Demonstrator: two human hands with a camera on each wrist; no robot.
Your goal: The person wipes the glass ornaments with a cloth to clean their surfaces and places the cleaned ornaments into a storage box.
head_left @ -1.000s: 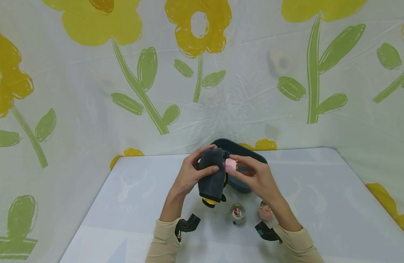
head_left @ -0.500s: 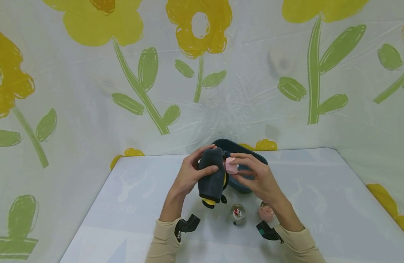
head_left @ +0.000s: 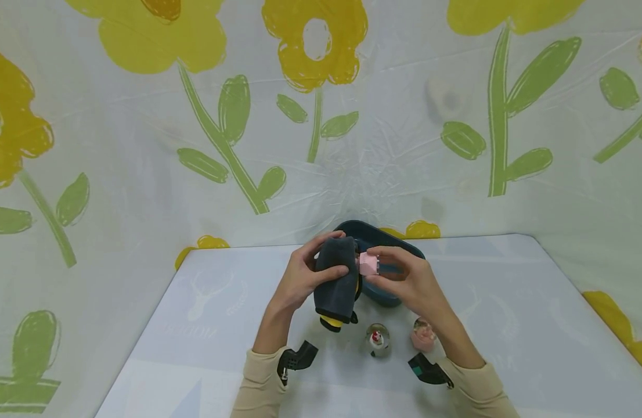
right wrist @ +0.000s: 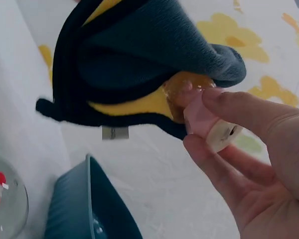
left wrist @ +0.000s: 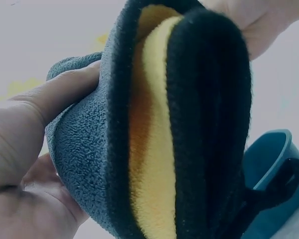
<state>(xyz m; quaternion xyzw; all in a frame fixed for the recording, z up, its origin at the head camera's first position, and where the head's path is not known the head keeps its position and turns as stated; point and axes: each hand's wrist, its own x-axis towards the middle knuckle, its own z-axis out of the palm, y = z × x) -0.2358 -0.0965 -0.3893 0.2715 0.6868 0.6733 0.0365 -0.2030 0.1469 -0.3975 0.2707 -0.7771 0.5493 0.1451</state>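
Observation:
My left hand (head_left: 305, 270) grips a folded towel (head_left: 335, 284), dark grey outside and yellow inside, above the table. Its thumb lies across the cloth, and a black hanging loop (left wrist: 289, 174) dangles from the edge. With thumb and fingers my right hand (head_left: 412, 278) pinches the pink base (head_left: 368, 263) of a small snow globe. The right wrist view shows its clear ball (right wrist: 182, 89) pressed into the towel's fold, partly covered by the cloth. Both hands are close together, over the near side of a dark blue basin (head_left: 417, 253).
Below the hands, a snow globe with a red and white figure (head_left: 378, 340) stands on the white table (head_left: 211, 325). Another globe with a pink base (head_left: 422, 338) sits near the right forearm. A flower-printed sheet (head_left: 394, 133) hangs behind the table.
The right fingers have shifted on the pink base, which tilted and then came back level, slightly farther right. The left hand and towel have hardly moved.

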